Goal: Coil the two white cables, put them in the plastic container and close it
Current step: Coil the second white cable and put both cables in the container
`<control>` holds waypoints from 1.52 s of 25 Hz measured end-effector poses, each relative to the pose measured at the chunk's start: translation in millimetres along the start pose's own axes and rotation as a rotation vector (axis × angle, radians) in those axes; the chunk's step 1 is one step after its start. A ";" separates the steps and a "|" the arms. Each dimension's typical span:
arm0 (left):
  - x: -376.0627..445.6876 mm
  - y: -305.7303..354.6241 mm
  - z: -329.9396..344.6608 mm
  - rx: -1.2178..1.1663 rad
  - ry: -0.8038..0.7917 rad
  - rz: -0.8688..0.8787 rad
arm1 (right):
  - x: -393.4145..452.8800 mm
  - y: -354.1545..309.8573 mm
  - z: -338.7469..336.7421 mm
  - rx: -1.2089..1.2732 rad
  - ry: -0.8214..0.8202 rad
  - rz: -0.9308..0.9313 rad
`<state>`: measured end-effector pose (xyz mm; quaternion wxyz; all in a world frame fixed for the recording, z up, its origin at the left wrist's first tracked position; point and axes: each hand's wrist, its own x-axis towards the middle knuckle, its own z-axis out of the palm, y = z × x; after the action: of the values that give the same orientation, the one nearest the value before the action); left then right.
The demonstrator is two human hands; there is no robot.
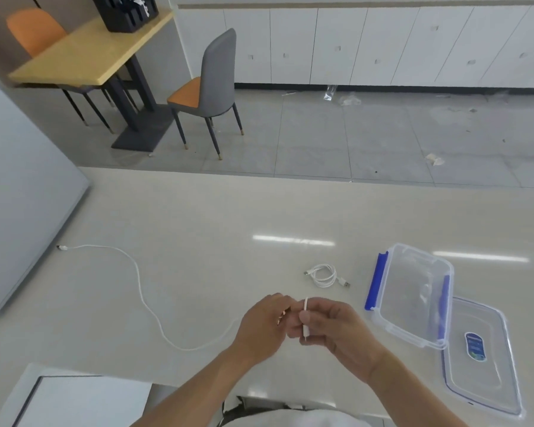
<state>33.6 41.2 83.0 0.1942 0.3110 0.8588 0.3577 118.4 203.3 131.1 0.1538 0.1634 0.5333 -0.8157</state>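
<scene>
A long white cable (138, 278) snakes across the pale counter from its plug at the far left to my hands. My right hand (333, 328) pinches a small loop of this cable upright. My left hand (264, 325) touches it from the left and holds the strand that trails away. A second white cable (324, 275) lies coiled on the counter, beyond my hands. To the right stands the clear plastic container (410, 295) with blue clips, open. Its clear lid (481, 355) lies flat just in front of it, partly under the container's edge.
The counter (228, 217) ends at a far edge, with tiled floor beyond. A grey appliance (22, 186) stands at the left. A white board (80, 399) sits at the near left. A chair (210, 87) and wooden table (87, 50) stand farther back.
</scene>
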 end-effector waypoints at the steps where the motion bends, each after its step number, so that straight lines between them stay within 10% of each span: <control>1: -3.7 5.2 0.0 -0.023 0.012 -0.007 | 3.1 -2.5 3.3 0.040 0.027 -0.035; 8: -19.6 18.4 -9.6 0.051 0.004 -0.043 | 21.3 -10.9 5.4 0.142 0.188 -0.161; 13: -17.4 18.2 -37.3 0.280 -0.126 0.023 | 27.7 -13.5 12.0 -0.283 0.239 -0.162; 20: -1.0 30.0 -97.2 0.328 -0.183 0.191 | 20.6 -24.3 2.5 -0.853 -0.198 -0.070; 27: 11.3 25.7 -108.2 -0.218 -0.136 0.066 | 11.3 -31.6 1.4 -0.451 -0.435 0.068; 38: 1.6 28.0 -41.1 -0.400 -0.015 -0.119 | 19.9 -31.8 21.2 0.244 0.023 -0.213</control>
<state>20.6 37.4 130.9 0.2793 0.2177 0.7861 0.5065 84.9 194.5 156.6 0.0392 0.1330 0.4461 -0.8842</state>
